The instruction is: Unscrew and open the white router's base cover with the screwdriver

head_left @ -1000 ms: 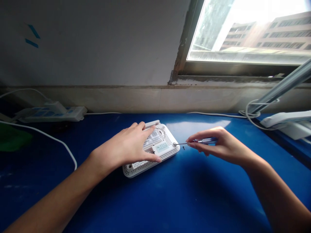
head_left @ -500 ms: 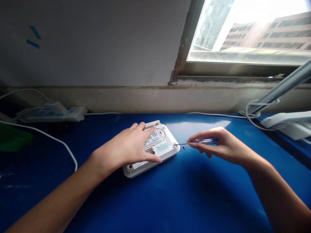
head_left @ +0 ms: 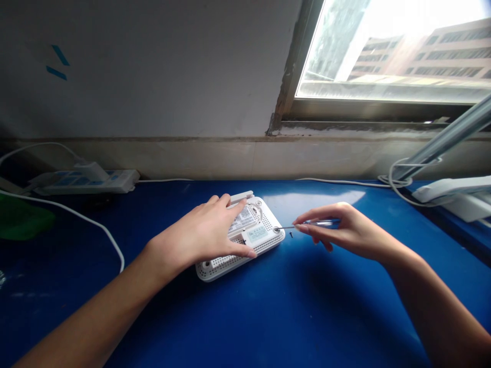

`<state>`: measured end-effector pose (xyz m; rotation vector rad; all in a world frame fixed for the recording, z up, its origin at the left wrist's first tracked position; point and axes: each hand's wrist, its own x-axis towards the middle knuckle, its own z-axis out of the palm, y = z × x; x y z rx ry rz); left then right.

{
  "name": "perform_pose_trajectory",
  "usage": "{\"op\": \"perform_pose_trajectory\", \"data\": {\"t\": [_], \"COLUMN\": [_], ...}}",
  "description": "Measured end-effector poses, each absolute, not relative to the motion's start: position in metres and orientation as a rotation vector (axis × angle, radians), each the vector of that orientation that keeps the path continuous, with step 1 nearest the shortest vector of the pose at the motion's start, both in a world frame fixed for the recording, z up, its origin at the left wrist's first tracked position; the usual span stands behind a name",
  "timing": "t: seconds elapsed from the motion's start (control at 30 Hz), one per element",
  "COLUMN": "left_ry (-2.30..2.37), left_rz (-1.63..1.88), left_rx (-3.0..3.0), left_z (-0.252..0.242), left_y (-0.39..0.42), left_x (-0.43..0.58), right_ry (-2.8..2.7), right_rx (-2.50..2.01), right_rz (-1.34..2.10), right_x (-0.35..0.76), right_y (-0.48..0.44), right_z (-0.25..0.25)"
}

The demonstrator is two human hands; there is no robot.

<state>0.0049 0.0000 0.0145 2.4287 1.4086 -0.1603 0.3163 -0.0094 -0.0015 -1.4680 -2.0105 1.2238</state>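
A white router lies with its vented, labelled underside facing up on the blue table. My left hand spans it, thumb along the near edge and fingers toward the far side, gripping it against the table. Between the thumb and fingers of my right hand is a screwdriver with a clear handle, held nearly level. Its thin shaft reaches left to the round screw hole in the router's right corner; the tip's depth cannot be seen. A small dark screw rests on the table beside that corner.
At the back left sits a white power strip with a plug in it; a white cable curves across the table. A metal pole with a wound cable and a white device are at the right. Wall and window stand behind.
The view has shifted very slightly. My right hand has turned a little on the screwdriver, while the left hand and router stay in place.
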Motion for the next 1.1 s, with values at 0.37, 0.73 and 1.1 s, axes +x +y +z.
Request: {"op": "perform_pose_trajectory", "data": {"t": [0.37, 0.73, 1.1], "left_ry": [1.414, 1.128, 0.908], "left_rz": [-0.157, 0.129, 0.102], "left_rx": [2.437, 2.738, 2.696], "left_z": [0.014, 0.02, 0.013], "left_y": [0.0, -0.007, -0.007], "left_x": [0.005, 0.01, 0.015], "right_ry": [-2.015, -2.046, -2.037], "right_rx": [-1.45, -1.435, -1.438], "right_rz": [1.211, 1.175, 1.154], "right_x": [0.314, 0.314, 0.315], "right_y": [-0.008, -0.008, -0.01], "right_z": [-0.006, -0.007, -0.003]}}
